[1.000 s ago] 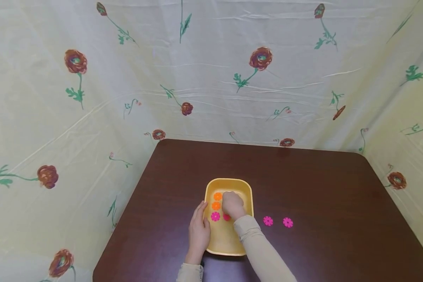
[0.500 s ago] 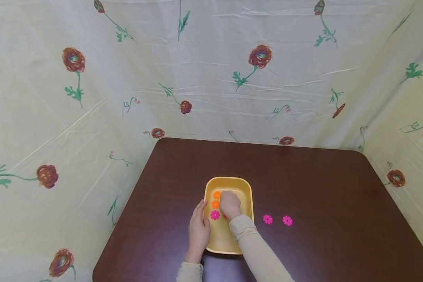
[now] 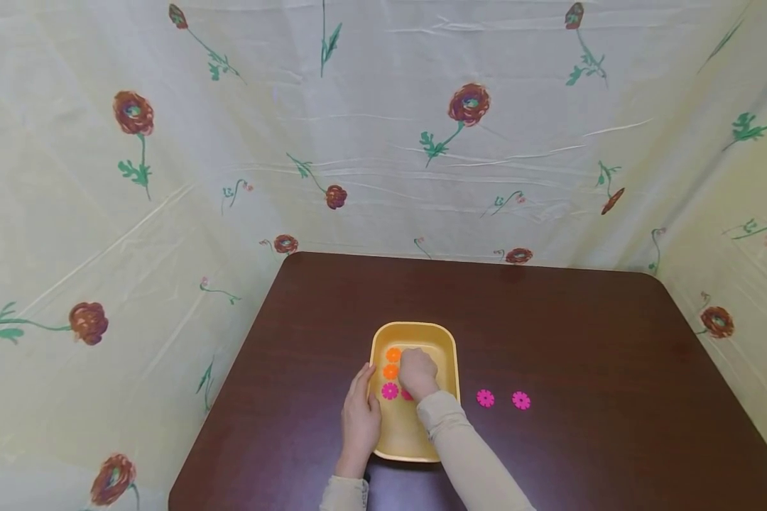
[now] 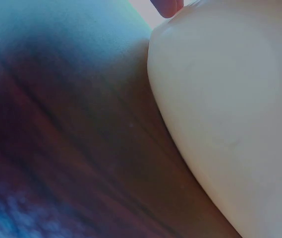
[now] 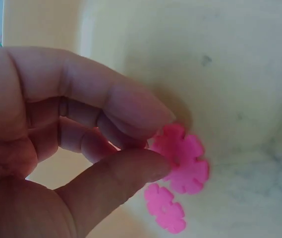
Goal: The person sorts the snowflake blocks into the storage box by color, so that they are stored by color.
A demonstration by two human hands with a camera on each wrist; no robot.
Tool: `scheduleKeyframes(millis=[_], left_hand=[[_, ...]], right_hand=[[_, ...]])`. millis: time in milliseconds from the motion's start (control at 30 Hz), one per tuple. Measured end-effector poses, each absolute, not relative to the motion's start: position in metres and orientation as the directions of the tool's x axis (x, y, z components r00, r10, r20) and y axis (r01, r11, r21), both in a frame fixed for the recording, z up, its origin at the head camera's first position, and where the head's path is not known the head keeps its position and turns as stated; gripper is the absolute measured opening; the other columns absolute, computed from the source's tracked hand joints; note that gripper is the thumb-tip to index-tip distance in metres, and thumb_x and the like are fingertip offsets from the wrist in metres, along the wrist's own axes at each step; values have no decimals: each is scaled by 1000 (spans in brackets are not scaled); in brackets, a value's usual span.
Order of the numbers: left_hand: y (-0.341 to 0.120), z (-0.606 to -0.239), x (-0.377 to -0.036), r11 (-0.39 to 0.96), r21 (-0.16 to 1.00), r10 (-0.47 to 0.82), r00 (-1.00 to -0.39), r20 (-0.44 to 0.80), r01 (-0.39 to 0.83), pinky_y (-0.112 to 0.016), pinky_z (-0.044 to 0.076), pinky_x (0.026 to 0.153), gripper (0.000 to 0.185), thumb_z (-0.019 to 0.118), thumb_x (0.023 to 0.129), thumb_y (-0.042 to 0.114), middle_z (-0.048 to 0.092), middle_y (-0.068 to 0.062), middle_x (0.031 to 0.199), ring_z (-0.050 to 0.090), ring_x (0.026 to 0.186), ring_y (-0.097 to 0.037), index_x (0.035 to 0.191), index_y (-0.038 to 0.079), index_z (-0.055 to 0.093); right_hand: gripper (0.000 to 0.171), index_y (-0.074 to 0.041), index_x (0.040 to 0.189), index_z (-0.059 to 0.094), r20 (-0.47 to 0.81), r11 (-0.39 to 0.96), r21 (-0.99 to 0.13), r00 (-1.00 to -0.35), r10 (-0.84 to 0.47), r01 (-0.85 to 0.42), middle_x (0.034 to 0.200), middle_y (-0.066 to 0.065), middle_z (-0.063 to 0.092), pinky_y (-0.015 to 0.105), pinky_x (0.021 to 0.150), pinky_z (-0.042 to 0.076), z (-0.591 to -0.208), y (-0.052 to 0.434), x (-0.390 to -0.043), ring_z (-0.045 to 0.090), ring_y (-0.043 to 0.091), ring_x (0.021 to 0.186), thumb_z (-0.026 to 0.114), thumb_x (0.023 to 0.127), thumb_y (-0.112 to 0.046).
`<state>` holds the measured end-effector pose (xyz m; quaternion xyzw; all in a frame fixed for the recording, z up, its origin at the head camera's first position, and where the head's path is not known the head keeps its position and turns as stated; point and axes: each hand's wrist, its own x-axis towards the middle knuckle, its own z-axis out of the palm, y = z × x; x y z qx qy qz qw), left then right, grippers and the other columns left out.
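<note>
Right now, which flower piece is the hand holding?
On the brown table sits a yellow tray. Inside it, the right hand pinches a pink flower disc. Unlike the other discs, it sits between thumb and fingers.

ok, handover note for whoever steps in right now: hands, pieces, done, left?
Right hand: inside the yellow plastic tray, pinching a pink flower-shaped plastic disc between thumb and fingers, just above the tray floor.
Left hand: resting against the tray's left rim, steadying it.
In the tray: two orange flower discs, one magenta flower disc, and another pink disc by the right hand.
On the dark brown wooden table: two magenta discs, right of the tray.
Done: four discs lying in the tray.
Left: likely the held disc and the two on the table.
</note>
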<state>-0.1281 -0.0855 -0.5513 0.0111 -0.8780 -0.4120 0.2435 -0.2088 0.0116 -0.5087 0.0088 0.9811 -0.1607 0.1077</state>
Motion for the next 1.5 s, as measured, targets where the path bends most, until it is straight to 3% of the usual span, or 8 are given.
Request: scheduleKeyframes(millis=[267,533,633,767,833,1100,1267,1500], left_hand=[[-85,-552,-128,662,727,-217,-881,421,184,-47,44,87,46,55,76,-13,54,-13,127,53,113,-31,120,2,57],[-85,-553,-128,664,722,-213,-876,433,196,-47,44,86,47,55,75,-15,55,-13,126,53,112,-31,119,1,58],[-85,-553,-128,663,722,-211,-876,434,198,-47,44,86,47,54,74,-15,55,-13,126,53,112,-32,119,1,58],[-86,-553,-127,664,724,-217,-878,426,187,-47,44,87,47,54,75,-14,55,-12,126,52,113,-31,119,2,58],[-86,-553,-128,666,722,-218,-878,427,186,-46,44,87,47,54,75,-14,55,-12,126,53,113,-31,119,2,58],[-86,-553,-129,667,720,-213,-877,430,191,-46,44,88,46,55,76,-13,54,-13,127,52,113,-31,119,1,57],[-86,-553,-129,660,728,-216,-882,420,185,-46,43,89,46,54,76,-14,54,-13,127,52,114,-31,120,1,57],[-86,-554,-129,656,735,-218,-889,402,171,-47,42,90,46,54,77,-13,54,-14,127,51,114,-31,120,2,57]], right_hand=[[5,-3,80,62,-134,920,-391,-988,-75,-17,74,9,59,34,52,50,-497,12,-207,56,21,64,58,82,-4],[9,-7,72,62,-110,928,-371,-990,-90,-43,64,5,56,28,42,42,-483,12,-210,51,17,53,60,81,-6],[13,-8,65,60,-46,893,-417,-977,-207,-170,58,1,53,24,43,40,-481,18,-210,47,14,51,66,74,-1],[26,-11,57,51,71,797,-450,-906,-417,-402,53,-5,46,20,48,36,-483,27,-212,42,10,51,70,65,6],[28,-12,57,49,105,762,-463,-881,-461,-453,53,-6,44,19,49,34,-482,30,-212,41,9,51,67,66,7],[29,-13,60,46,197,714,-500,-868,-456,-489,54,-7,42,17,46,31,-475,51,-211,38,7,49,58,71,11],[30,-14,60,45,308,713,-466,-852,-424,-524,56,-7,40,18,48,32,-475,66,-212,38,8,51,59,70,12],[29,-16,62,48,352,754,-450,-871,-342,-478,58,-7,42,20,46,33,-481,83,-211,38,9,50,61,75,6]])
